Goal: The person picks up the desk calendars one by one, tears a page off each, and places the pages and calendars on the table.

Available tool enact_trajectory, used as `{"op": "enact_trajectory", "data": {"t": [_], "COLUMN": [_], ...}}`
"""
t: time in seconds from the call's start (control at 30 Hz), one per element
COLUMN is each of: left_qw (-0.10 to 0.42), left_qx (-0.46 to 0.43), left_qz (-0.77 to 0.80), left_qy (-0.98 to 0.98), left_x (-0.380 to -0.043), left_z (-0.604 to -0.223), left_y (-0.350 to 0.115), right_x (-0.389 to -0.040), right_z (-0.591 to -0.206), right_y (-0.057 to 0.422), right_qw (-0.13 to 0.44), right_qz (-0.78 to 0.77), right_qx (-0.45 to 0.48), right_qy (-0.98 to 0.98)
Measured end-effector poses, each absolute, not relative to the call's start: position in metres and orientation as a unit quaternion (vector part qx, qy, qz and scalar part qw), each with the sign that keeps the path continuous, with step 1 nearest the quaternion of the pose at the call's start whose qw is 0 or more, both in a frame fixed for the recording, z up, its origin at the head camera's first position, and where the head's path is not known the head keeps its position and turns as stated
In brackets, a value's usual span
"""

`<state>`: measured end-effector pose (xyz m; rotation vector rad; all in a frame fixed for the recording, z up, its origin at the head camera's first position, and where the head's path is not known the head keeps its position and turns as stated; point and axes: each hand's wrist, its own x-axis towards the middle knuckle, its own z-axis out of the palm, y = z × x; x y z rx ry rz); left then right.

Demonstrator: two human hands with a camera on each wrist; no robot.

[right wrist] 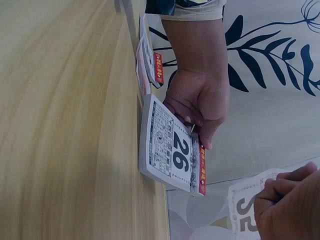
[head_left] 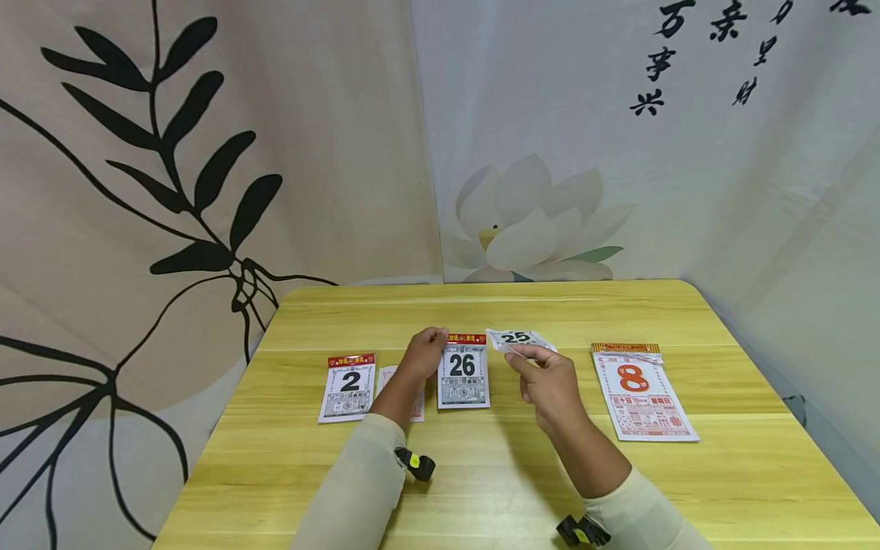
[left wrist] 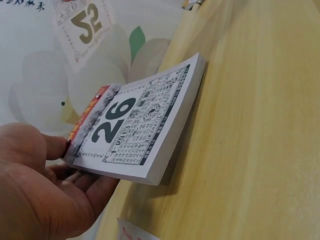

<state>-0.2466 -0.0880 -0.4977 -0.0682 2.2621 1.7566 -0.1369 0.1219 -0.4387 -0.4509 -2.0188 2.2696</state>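
Two hands at work: the left hand (head_left: pixel 425 354) grips the pad 26 (head_left: pixel 464 376), thumb on its red header (head_left: pixel 467 339) and fingers curled beneath; the right hand (head_left: pixel 551 387) pinches the sheet 25 (head_left: pixel 519 338) between thumb and fingers.
Pad 26: a thick block with a black number, just right of the left hand and between the two hands; tilted, its header end lifted off the table (head_left: pixel 509 473). Whether its lower edge touches the wood cannot be told.
Sheet 25: one loose leaf with a black number, held in the air just beyond the right hand's fingertips, near the header end of the pad 26 but apart from it.
Pad 2: to the left of the left hand lies the pad 2 (head_left: pixel 348 387), red at the top, black number below.
Pink print: under the left forearm, between the pad 2 and the pad 26, pink-printed paper (head_left: pixel 387 374) lies partly hidden.
Pad 8: to the right of the right hand, well apart, lies the pad 8 (head_left: pixel 642 397), its number red.
Wrists: each hand has a light sleeve and a black device behind it.
Beyond both hands: a cloth backdrop (head_left: pixel 344 153) with dark leaves, a pale lotus (head_left: pixel 525 221) and brush characters.
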Motion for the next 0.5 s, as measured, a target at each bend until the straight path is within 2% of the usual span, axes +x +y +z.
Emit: {"op": "enact_trajectory", "data": {"t": [0.27,0.5], "left_qw": [0.112,0.081], "left_qx": [0.01,0.005], "left_qz": [0.546,0.495], "left_qy": [0.83,0.865], "left_x": [-0.2436,-0.241], "left_z": [-0.5024,-0.503], "left_y": [-0.0871,-0.0847], "right_x": [-0.1375,-0.1367], "right_z": [-0.4398,-0.4413], "right_y": [0.1254,0.1268], "right_qw": [0.028,0.013], "right_qz": [0.738,0.746], "right_qx": [-0.151,-0.15], "right_qy": [-0.657,-0.648]}}
